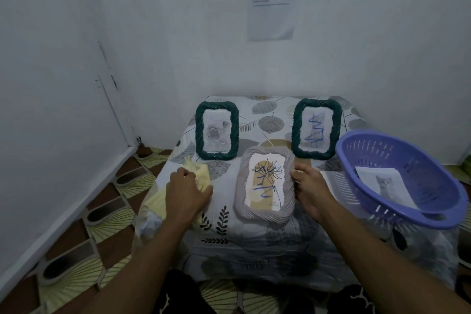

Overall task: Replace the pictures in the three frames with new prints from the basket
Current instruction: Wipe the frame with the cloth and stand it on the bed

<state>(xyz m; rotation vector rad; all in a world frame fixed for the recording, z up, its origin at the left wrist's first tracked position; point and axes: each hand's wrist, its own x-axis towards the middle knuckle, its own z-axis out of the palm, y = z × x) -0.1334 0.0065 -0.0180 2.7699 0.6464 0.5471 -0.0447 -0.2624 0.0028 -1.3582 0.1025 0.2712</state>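
Right hand (309, 192) gripping grey frame (265, 186) at 3 o'clock edge, steadying it; left hand (188, 192) clutching yellow cloth (202, 173), 9 o'clock, likely for wiping.

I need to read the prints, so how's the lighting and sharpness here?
Head view: dim, bluish light; the print in the grey frame glares white; the basket rim is blurred; the wall notice is illegible; wide-angle distortion bends the edges.

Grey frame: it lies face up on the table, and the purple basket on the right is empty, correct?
No: the head view shows a cat print lying in the purple basket. The grey frame does lie face up on the table.
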